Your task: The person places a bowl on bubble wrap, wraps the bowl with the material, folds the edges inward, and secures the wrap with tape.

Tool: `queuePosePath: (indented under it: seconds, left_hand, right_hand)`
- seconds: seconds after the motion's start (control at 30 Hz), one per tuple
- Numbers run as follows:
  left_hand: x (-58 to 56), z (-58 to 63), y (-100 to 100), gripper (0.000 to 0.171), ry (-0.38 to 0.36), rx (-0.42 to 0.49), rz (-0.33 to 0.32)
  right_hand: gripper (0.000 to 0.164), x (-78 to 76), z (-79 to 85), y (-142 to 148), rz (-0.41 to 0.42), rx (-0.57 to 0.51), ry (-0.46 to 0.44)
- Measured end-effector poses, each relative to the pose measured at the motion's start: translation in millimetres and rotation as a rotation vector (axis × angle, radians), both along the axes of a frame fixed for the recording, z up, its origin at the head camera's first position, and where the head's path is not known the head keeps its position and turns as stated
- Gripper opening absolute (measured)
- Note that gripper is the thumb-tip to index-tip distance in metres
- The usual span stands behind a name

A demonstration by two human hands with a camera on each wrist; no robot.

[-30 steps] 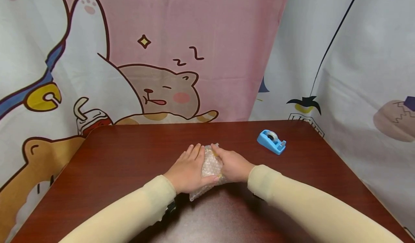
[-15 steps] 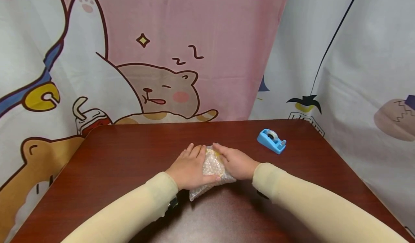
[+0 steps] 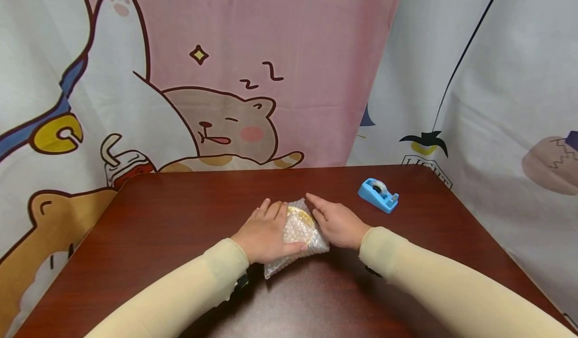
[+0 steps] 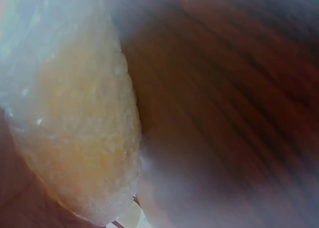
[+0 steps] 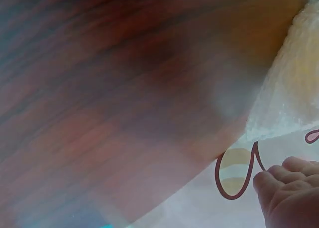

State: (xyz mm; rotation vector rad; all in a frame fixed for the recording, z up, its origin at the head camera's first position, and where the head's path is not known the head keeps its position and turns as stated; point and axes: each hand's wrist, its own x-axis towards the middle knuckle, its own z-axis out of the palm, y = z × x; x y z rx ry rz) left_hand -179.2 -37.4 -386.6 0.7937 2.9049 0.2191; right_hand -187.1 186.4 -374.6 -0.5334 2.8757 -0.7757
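Observation:
A bubble-wrapped package (image 3: 298,227) lies at the middle of the table, with something yellow showing through the clear wrap. My left hand (image 3: 266,235) rests on its left part, fingers straight and thumb stretched across the near side. Just off the package's right edge is my right hand (image 3: 340,224), its fingers extended and pointing away from me. In the left wrist view the bubble wrap (image 4: 84,103) fills the left side, yellowish inside. The right wrist view has my right hand (image 5: 294,195) low at the right, apart from the wrapped corner (image 5: 284,98).
A blue tape dispenser (image 3: 378,195) with a roll of clear tape stands at the back right of the dark red-brown table (image 3: 194,197). Behind the table hangs a curtain (image 3: 316,67) printed with cartoon animals.
My right hand has let go of the package's right side and moved off to the right, uncovering more wrap and the yellow inside. The left hand stays nearly still on the package.

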Motion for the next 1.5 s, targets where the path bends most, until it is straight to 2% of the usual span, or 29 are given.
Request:
queuePosePath:
  seconds: [0.43,0.93,1.27,1.5]
  left_hand:
    - [0.3,-0.6,1,0.114,-0.009,-0.007,0.000]
    - [0.8,1.1,0,0.114,-0.021,-0.012,0.000]
    - [2.1,1.0,1,0.111,-0.009,-0.006,-0.004]
    - [2.8,1.3,1,0.110,-0.004,-0.013,-0.004]
  right_hand:
    - [0.057,-5.4,3.6,20,-0.026,0.115,0.072]
    - [0.056,-20.6,9.1,49,-0.178,0.208,0.145]
    - [0.050,-26.4,14.6,69,-0.212,0.229,0.215]
    - [0.050,-33.2,18.7,86,-0.249,0.263,0.217]
